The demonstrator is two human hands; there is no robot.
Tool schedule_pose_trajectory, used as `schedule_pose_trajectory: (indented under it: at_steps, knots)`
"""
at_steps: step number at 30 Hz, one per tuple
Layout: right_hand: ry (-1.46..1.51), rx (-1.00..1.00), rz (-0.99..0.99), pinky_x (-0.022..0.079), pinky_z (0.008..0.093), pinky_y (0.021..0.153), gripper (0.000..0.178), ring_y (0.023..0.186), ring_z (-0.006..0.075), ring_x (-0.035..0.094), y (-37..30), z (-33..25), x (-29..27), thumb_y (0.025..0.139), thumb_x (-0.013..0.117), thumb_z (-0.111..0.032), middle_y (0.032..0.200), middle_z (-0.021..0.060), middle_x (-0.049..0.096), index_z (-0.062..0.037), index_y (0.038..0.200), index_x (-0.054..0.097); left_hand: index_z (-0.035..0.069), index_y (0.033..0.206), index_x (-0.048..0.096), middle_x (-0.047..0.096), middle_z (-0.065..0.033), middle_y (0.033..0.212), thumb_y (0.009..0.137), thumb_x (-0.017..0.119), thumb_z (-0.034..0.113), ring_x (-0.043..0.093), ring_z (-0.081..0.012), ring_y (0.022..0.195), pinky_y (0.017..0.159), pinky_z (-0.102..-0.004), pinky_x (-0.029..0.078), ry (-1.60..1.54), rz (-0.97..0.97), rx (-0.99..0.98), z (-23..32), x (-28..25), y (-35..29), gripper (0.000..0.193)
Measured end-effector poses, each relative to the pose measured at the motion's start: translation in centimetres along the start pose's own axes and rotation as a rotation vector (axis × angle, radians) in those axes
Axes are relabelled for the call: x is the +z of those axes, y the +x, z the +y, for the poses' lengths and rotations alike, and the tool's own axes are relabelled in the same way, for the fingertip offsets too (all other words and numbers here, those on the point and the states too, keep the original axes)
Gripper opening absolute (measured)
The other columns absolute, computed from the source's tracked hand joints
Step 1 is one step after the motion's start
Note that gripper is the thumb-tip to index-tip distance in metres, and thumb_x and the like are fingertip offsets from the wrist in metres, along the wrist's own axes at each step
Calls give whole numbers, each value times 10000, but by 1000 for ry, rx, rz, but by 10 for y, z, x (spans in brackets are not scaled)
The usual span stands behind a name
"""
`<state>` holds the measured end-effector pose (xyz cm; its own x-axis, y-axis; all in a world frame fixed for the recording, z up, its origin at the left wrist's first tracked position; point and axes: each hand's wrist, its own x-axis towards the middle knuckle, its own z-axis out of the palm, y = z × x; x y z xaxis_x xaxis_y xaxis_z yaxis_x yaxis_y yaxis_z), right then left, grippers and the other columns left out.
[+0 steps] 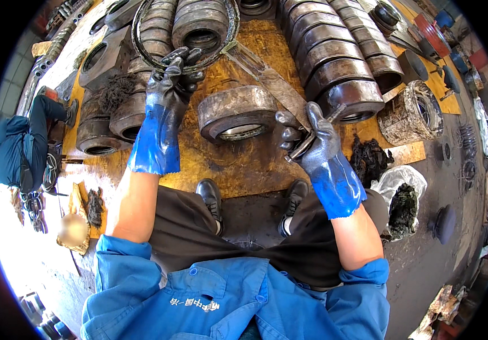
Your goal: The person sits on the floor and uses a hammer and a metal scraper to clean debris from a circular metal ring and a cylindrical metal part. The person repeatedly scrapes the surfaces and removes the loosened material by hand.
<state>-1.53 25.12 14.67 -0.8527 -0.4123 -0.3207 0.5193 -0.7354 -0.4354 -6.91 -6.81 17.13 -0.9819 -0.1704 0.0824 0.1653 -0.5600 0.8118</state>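
My left hand (165,122), in a dark-palmed blue rubber glove, is closed on the lower rim of a large thin metal ring (235,24) held up ahead of me. My right hand (324,150), gloved alike, grips a long flat scraper-like tool (278,88). Its far end meets the ring's right side. A short dark rod (302,148) crosses that hand; whether it belongs to the tool I cannot tell. Between my hands, a thick greasy steel collar (235,107) lies on the oil-stained wooden board (215,170).
Rows of dark steel cylinders (326,54) fill the far right, and others (94,133) stand left. A grease-smeared bucket (405,119), black rags (369,158) and a plastic bag of black greasy matter (405,204) lie right. Another person (20,147) crouches at far left.
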Motion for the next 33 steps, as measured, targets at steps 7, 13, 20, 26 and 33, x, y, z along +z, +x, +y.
schedule_pose_trajectory:
  at_steps: [7, 13, 20, 26, 33]
  knots:
    - [17, 19, -42, 533, 486, 612, 360, 695, 304, 665, 0, -1, -4, 1006, 513, -391, 1086, 228, 694, -125, 1224, 618, 29, 1268, 581, 702, -140, 1141, 979, 606, 161, 700, -225, 740, 524, -268, 520, -7, -21, 36, -4, -1, 4, 318]
    - [-47, 20, -6, 542, 476, 599, 381, 678, 300, 673, -2, -1, 2, 1007, 509, -395, 1053, 218, 707, -114, 1243, 611, 26, 1253, 588, 701, -142, 1139, 976, 614, 169, 698, -223, 736, 516, -267, 516, 2, -27, 38, -3, -3, 3, 314]
    - [4, -7, 39, 574, 461, 526, 416, 641, 350, 692, 0, 2, 4, 1019, 445, -368, 1042, 291, 688, -58, 1289, 506, 24, 1269, 573, 693, -143, 1148, 980, 606, 171, 699, -228, 736, 514, -268, 516, -5, -4, 22, -1, -1, 4, 326]
    - [-66, -6, 70, 546, 451, 593, 413, 646, 279, 673, 1, 3, 4, 998, 524, -411, 1029, 214, 714, -98, 1258, 595, 21, 1283, 559, 693, -147, 1134, 984, 590, 163, 699, -234, 726, 517, -277, 520, -11, 8, 14, -2, -1, 4, 332]
    - [-132, -11, 10, 547, 428, 595, 395, 662, 277, 675, -3, 2, 5, 1009, 514, -398, 1045, 233, 706, -96, 1258, 571, 41, 1214, 606, 699, -135, 1121, 972, 601, 168, 695, -243, 761, 512, -311, 496, -82, -60, 11, 1, 0, -2, 274]
